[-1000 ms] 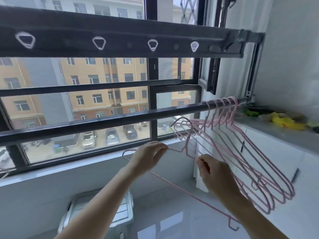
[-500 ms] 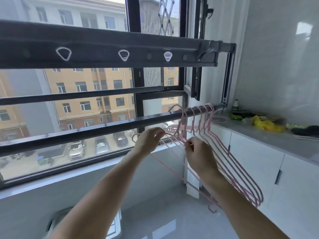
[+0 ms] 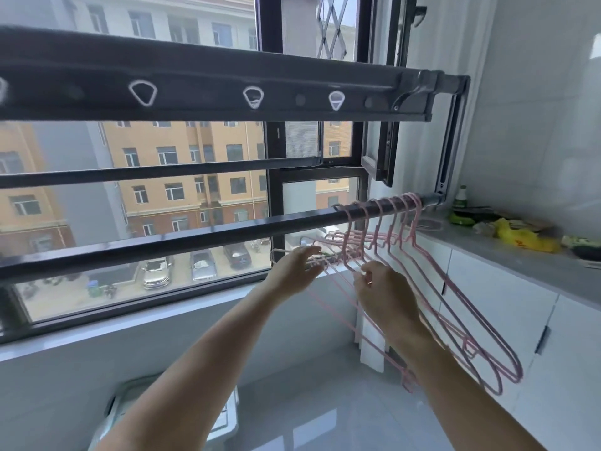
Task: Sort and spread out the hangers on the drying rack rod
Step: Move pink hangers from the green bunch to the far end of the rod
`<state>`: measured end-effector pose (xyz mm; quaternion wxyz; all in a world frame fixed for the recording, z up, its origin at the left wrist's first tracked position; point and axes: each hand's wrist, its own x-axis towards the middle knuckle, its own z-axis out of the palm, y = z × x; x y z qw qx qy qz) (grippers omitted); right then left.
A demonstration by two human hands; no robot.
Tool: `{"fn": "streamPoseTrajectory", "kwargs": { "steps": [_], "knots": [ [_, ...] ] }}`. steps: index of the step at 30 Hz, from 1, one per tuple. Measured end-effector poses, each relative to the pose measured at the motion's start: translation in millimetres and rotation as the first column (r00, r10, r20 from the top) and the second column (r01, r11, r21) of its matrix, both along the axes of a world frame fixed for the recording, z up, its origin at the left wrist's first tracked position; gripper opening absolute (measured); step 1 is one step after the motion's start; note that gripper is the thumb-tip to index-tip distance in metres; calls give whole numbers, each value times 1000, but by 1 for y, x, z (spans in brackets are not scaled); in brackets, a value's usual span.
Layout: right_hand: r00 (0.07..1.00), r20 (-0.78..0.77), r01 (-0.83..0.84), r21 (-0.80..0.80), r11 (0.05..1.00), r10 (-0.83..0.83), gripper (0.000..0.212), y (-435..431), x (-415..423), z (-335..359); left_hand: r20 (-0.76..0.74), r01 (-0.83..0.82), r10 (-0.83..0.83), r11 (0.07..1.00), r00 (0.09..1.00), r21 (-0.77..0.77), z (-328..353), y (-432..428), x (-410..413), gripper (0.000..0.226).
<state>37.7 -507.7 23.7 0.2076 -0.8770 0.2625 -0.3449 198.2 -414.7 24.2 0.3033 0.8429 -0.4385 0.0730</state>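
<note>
- Since a second ago the left hand [image 3: 294, 270] and right hand [image 3: 385, 296] have risen toward the rod [image 3: 162, 244]. The hanger they carried loose below the rod now sits among the pink hangers [image 3: 455, 307].
- Low on the floor, a white plastic item [image 3: 227, 415] shows partly behind the left forearm.
- A dark upper rack bar [image 3: 201, 89] with a row of triangular holes crosses the top. The rod runs beneath it in front of the window, climbing toward the right in this view.
- The left hand is just below the rod. Its fingers are stretched nearly straight, so the grip is apart, and the fingertips touch the left ends of the hangers. This hand is blurred.
- The right hand is just beside the left hand and a little lower. Its grip is clamped, with curled fingers pinching pink wire below the hooks.
- About six hanger hooks crowd together at the rod's right end, near its bracket. The hanger bodies overlap and slant down to the right, in front of the white cabinets [image 3: 497, 307].
- On the right, a grey tabletop [image 3: 527, 260] carries a green bottle [image 3: 460, 198] near the wall. A yellow bag [image 3: 520, 239] lies beside some other clutter too small to make out.
</note>
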Motion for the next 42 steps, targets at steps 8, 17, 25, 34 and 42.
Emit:
{"fn": "streamPoseTrajectory", "kwargs": {
  "steps": [8,17,25,34,42],
  "knots": [
    [974,218,29,-384,923,60,40,45,12,9,61,-27,29,999,998,-33,-3,87,-12,51],
    [824,167,-450,-387,805,541,44,178,72,-19,55,-364,417,843,907,-396,21,257,-43,26],
    [621,115,-702,-359,615,775,44,300,106,-37,367,-865,898,371,242,-338,22,431,-76,9],
    [533,84,-800,-275,534,842,44,349,110,-41,345,-971,926,207,154,-121,11,481,-83,36],
    [570,63,-789,-238,567,819,43,333,110,-40,302,-936,925,297,232,-189,21,469,-62,23]
  ]
}}
